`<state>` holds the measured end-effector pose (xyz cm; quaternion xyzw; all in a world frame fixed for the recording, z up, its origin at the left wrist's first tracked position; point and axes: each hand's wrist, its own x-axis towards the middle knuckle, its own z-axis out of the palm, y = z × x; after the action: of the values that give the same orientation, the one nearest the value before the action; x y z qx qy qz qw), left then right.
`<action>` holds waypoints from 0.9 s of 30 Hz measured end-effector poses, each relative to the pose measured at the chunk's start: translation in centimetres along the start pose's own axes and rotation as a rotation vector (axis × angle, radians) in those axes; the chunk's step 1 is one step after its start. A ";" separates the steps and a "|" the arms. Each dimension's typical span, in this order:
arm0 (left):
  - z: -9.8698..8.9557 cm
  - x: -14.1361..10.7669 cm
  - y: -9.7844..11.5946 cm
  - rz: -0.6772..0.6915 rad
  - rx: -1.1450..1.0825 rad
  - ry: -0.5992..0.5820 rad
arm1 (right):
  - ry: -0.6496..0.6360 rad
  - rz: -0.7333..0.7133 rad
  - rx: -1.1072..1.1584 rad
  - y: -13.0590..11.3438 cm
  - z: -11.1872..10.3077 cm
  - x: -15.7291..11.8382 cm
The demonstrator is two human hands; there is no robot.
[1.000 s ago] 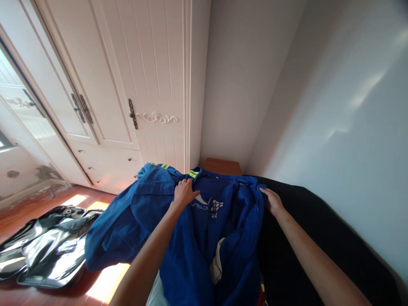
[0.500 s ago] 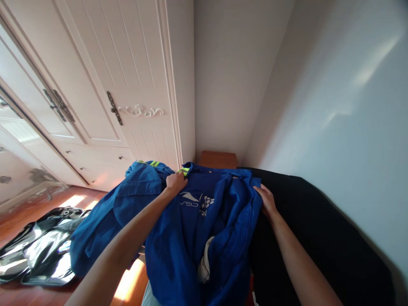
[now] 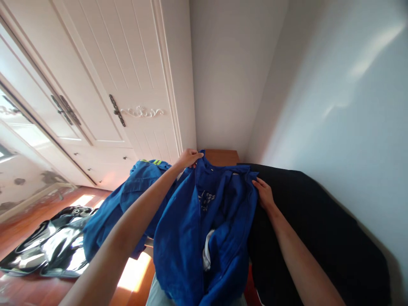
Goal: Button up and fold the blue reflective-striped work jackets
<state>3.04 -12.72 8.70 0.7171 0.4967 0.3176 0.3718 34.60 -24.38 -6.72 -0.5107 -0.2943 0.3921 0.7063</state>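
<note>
A blue work jacket [image 3: 181,229] hangs down in front of me with its inside partly showing, a white print half hidden in the folds. Pinched between the fingers of my left hand [image 3: 190,157] is the jacket's collar edge at the upper left, lifted a little. At the upper right, my right hand [image 3: 264,192] grips the other edge of the same jacket. A white piece of cloth [image 3: 207,250] peeks out between the folds. Left of the jacket lies a second blue garment [image 3: 137,187] with yellow-green stripes, partly behind my left forearm.
A black covering [image 3: 306,229] spreads at the right along the pale wall [image 3: 344,140]. White wardrobe doors [image 3: 95,63] rise at the left. A clear shiny bag [image 3: 60,246] lies on the wooden floor [image 3: 38,293]. A brown wooden surface [image 3: 221,157] stands in the corner.
My left hand has moved up and to the right, raising the jacket's left edge and folding it over part of the print. My right hand has shifted only slightly.
</note>
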 end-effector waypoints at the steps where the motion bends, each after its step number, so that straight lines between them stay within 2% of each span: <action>1: 0.8 0.0 -0.1 -0.035 -0.013 -0.034 | -0.004 -0.008 -0.013 0.0 0.0 -0.1; 3: 2.5 0.0 -1.0 -0.106 -0.016 -0.074 | 0.002 -0.023 -0.044 -0.1 -0.1 -0.2; 6: 5.2 -0.4 -3.0 -0.140 0.006 -0.126 | 0.027 -0.023 -0.085 -0.2 -0.1 0.1; 10: 8.4 -1.5 -5.1 -0.099 0.087 -0.212 | 0.068 -0.002 -0.165 -0.5 0.1 1.8; 13: 9.8 -1.9 -5.7 -0.033 0.172 -0.230 | 0.129 -0.035 -0.253 -0.9 0.4 3.5; 15: 10.1 -1.7 -5.7 0.007 0.229 -0.195 | 0.164 -0.074 -0.308 -1.3 0.8 4.4; 17: 9.8 -1.0 -5.6 0.044 0.292 -0.104 | 0.167 -0.118 -0.353 -1.8 1.5 4.7; 19: 9.2 0.2 -5.7 0.094 0.351 0.005 | 0.122 -0.164 -0.394 -2.3 2.3 4.6; 21: 8.4 1.8 -6.0 0.157 0.392 0.060 | 0.039 -0.206 -0.437 -2.8 3.4 4.0; 23: 7.8 3.6 -6.8 0.242 0.433 0.010 | -0.059 -0.237 -0.483 -3.2 4.6 3.4; 27: 7.5 7.2 -9.1 0.372 0.440 -0.300 | -0.238 -0.269 -0.582 -3.4 7.0 2.8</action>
<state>7.12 -5.42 -2.35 0.8976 0.3535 0.1561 0.2122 31.22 -19.19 -1.31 -0.5980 -0.5390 0.2519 0.5371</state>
